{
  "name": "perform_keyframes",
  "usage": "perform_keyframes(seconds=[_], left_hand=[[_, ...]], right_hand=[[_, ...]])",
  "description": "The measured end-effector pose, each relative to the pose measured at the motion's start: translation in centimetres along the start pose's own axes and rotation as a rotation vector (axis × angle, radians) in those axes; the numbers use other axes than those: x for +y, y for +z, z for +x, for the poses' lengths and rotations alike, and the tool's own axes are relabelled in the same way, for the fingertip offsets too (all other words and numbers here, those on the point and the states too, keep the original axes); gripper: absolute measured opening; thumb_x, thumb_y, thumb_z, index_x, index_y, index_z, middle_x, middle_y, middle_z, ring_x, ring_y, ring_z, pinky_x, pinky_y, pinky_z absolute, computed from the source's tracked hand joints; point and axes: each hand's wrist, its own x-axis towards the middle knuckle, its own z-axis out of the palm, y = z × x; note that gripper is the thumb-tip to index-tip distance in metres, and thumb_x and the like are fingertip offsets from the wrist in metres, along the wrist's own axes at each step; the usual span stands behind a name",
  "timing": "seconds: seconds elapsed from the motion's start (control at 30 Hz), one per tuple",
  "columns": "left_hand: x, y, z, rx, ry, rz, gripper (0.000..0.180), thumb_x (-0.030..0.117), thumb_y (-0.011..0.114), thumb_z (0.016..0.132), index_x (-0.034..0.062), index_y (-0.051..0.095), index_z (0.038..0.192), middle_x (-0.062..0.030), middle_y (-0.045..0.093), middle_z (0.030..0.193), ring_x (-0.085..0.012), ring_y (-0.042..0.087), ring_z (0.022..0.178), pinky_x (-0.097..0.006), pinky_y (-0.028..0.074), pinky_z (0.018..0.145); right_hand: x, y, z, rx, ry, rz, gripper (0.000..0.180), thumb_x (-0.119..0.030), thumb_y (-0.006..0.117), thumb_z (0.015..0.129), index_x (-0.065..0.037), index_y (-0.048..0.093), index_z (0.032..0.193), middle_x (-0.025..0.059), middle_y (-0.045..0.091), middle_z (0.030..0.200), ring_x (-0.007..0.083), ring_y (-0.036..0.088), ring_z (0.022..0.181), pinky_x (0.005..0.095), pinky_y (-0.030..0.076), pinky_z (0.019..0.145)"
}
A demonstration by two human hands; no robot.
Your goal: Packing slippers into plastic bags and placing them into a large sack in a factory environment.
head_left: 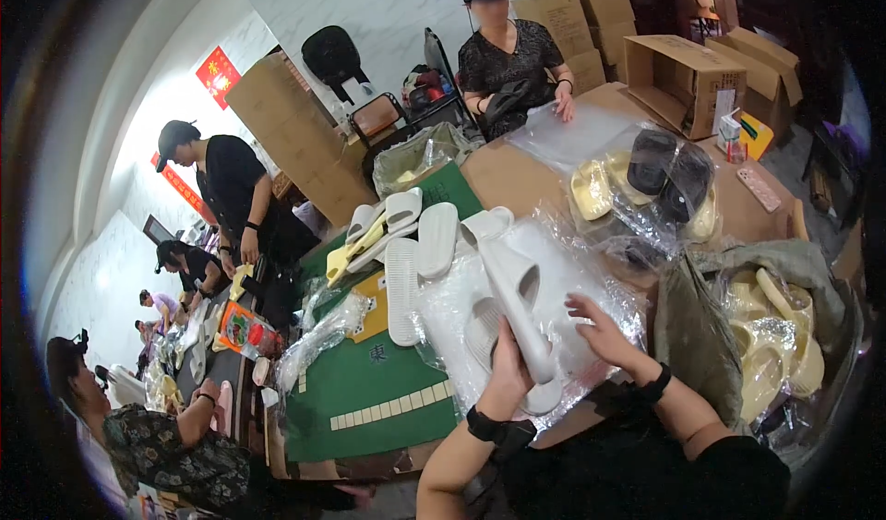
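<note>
Just below the frame's centre, my left hand has its fingers wrapped round a white slide sandal, held upright over a clear plastic bag on the table. My right hand lies spread and flat on the film, holding nothing. I judge the sandal light, rubbery and slightly bendy, best gripped by sole or strap; the bag looks slippery. More white sandals lie upper left.

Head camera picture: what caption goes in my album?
Left hand grips a white slipper while the right hand touches clear plastic bags.
</note>
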Motion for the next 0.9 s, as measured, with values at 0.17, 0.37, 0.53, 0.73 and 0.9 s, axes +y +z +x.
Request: perform_keyframes(seconds=[0.17, 0.37, 0.53, 0.73, 0.9], left_hand=[[-1.2, 1.6, -0.4, 0.070, 0.161, 0.172, 0.032, 0.031, 0.047, 0.094, 0.0023, 0.045, 0.108, -0.0100, 0.054, 0.111, -0.0243, 0.055, 0.102, -0.039, 0.048, 0.085], [-2.5, 1.8, -1.7, 0.125, 0.373, 0.463, 0.031, 0.014, 0.049, 0.092, 0.0018, 0.036, 0.118, -0.0108, 0.053, 0.111, -0.0197, 0.055, 0.101, -0.031, 0.047, 0.083], [-3.7, 1.5, -3.2, -0.267, 0.289, 1.055, 0.026, 0.012, 0.050, 0.092, 0.0049, 0.048, 0.117, -0.0079, 0.051, 0.115, -0.0155, 0.051, 0.106, -0.027, 0.042, 0.089], [-2.3, -1.6, -7.7, 0.003, 0.771, 1.712, 0.030, 0.011, 0.059, 0.083, 0.0028, 0.051, 0.111, -0.0163, 0.046, 0.120, -0.0295, 0.045, 0.113, -0.035, 0.041, 0.090], [-0.7, -7.1, -8.0, 0.300, 0.894, 2.037, 0.029, 0.009, 0.056, 0.081, -0.0025, 0.049, 0.107, -0.0257, 0.046, 0.115, -0.0415, 0.042, 0.111, -0.049, 0.035, 0.092]], right_hand=[[-3.2, -0.5, -1.0, 0.112, -0.056, 0.169, 0.047, -0.012, 0.046, 0.091, -0.012, 0.033, 0.136, 0.0115, 0.034, 0.137, 0.0213, 0.045, 0.112, 0.0338, 0.037, 0.095], [-4.8, -0.5, -2.3, 0.043, -0.132, -0.151, 0.057, -0.013, 0.055, 0.085, -0.010, 0.031, 0.137, 0.0149, 0.040, 0.132, 0.0254, 0.045, 0.115, 0.0343, 0.036, 0.097], [-2.1, 0.5, -1.1, 0.093, 0.102, 0.020, 0.066, -0.012, 0.059, 0.081, -0.003, 0.026, 0.138, 0.0145, 0.045, 0.127, 0.0209, 0.046, 0.114, 0.0320, 0.038, 0.095], [0.0, -2.2, -1.1, 0.046, 0.257, 0.371, 0.056, -0.007, 0.058, 0.080, 0.002, 0.038, 0.132, 0.0103, 0.055, 0.116, 0.0157, 0.055, 0.100, 0.0253, 0.044, 0.086], [2.2, -1.2, -0.4, 0.209, -0.081, -0.436, 0.046, -0.018, 0.064, 0.079, -0.011, 0.052, 0.123, 0.0232, 0.042, 0.130, 0.0354, 0.039, 0.121, 0.0393, 0.034, 0.099]])
